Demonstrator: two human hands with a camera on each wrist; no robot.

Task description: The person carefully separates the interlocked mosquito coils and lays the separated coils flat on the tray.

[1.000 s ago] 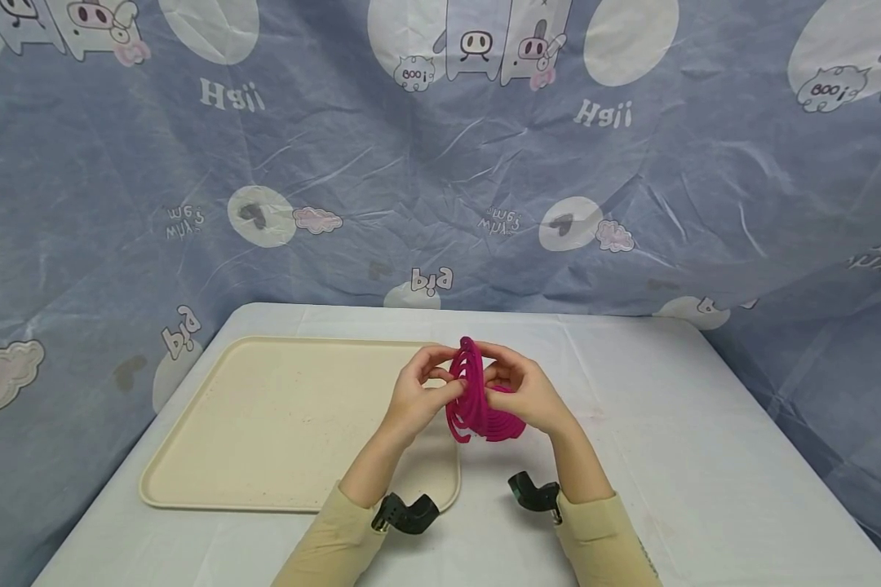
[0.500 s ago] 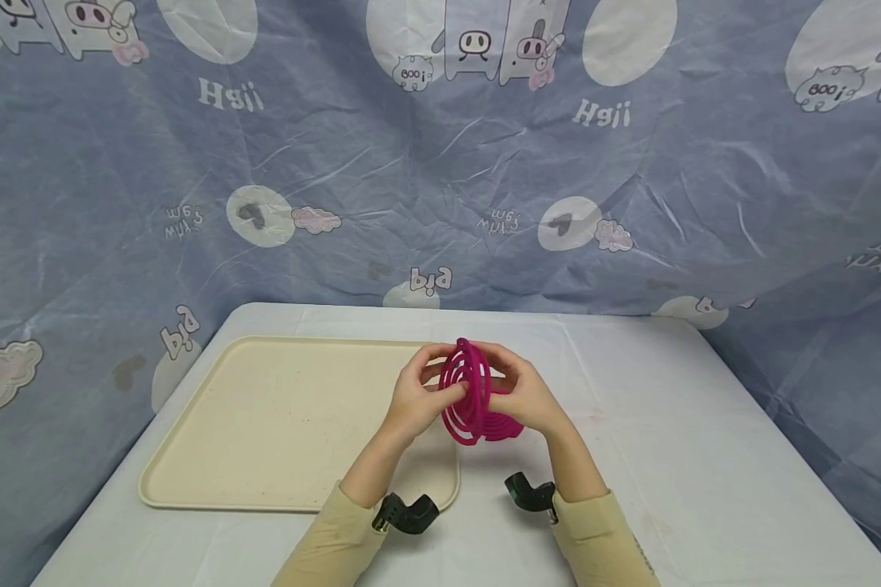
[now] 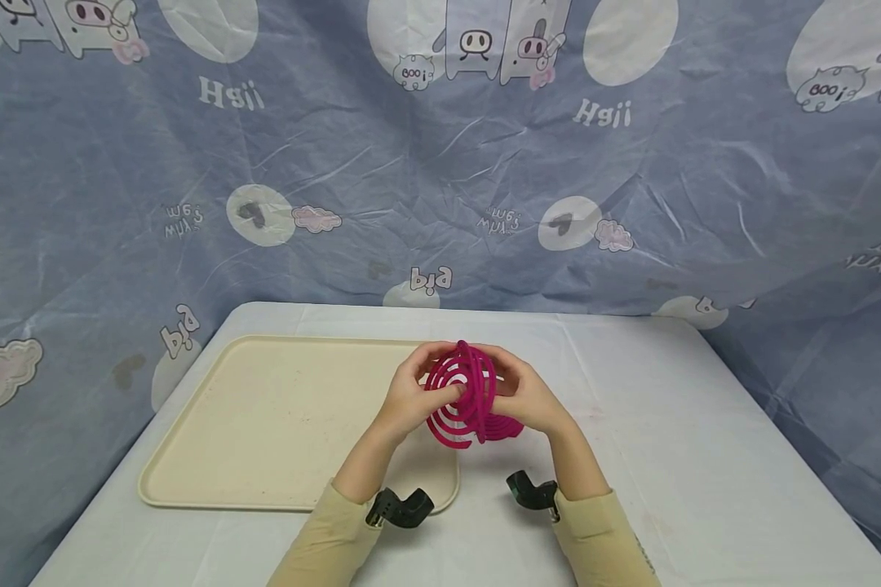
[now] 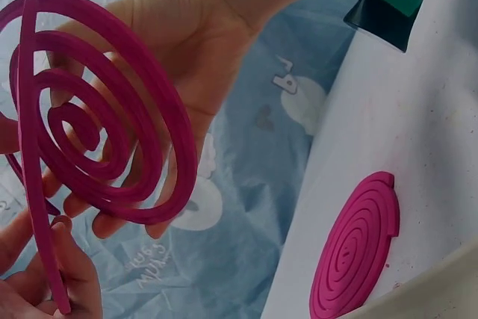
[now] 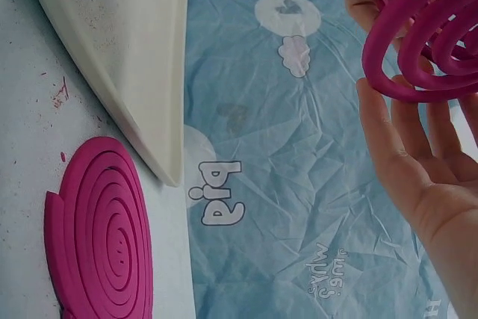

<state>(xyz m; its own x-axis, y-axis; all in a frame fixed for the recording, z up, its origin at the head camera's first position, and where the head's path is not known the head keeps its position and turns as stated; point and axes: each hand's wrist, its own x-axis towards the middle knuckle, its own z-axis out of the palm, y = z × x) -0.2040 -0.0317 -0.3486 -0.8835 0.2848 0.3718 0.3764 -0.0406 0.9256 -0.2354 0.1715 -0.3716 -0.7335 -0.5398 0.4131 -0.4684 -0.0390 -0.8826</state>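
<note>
Above the white table [image 3: 631, 456], just right of the beige tray [image 3: 264, 424], both hands hold a pair of interlocked magenta spiral coils [image 3: 458, 399] upright. Left hand [image 3: 409, 399]: fingers curled around the near coil, pinching its strip. Right hand [image 3: 526, 397]: fingers behind the far coil, gripping its rim. Beneath the held coils, flat on the table beside the tray's corner, lies a second magenta coil stack [image 4: 355, 248]. Behind the table hangs a blue cartoon-print cloth [image 3: 440, 163].
</note>
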